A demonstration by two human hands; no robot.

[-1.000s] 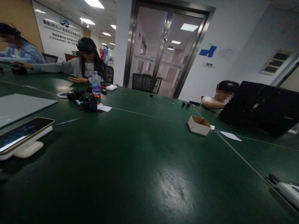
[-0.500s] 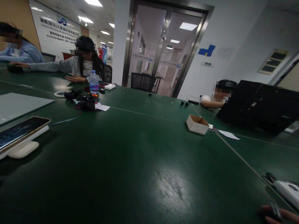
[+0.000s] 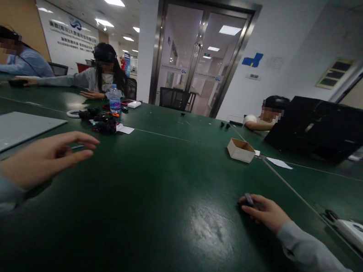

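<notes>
My left hand (image 3: pixel 47 157) reaches out over the left part of the green table (image 3: pixel 142 203), thumb and fingers apart. I see nothing held in it. Behind its fingertips shows a bit of a thin blue stick-like tool (image 3: pixel 77 147); whether they touch cannot be told. My right hand (image 3: pixel 264 211) is low over the table right of the middle, closed around a small dark object with a grey shiny part (image 3: pixel 249 199). Its kind is too small to make out. No phone shows now; my left arm covers much of its earlier place.
A grey board (image 3: pixel 4 129) lies at the left. Beyond are a water bottle (image 3: pixel 114 99), a dark tangled bundle (image 3: pixel 105 124) and a small open box (image 3: pixel 240 151). A white power strip (image 3: pixel 361 238) is at the right, a black monitor (image 3: pixel 325 130) behind. Several people sit across.
My left hand has come from the lower left edge up and forward. My right hand has moved left and forward from the right edge, still with the small dark object.
</notes>
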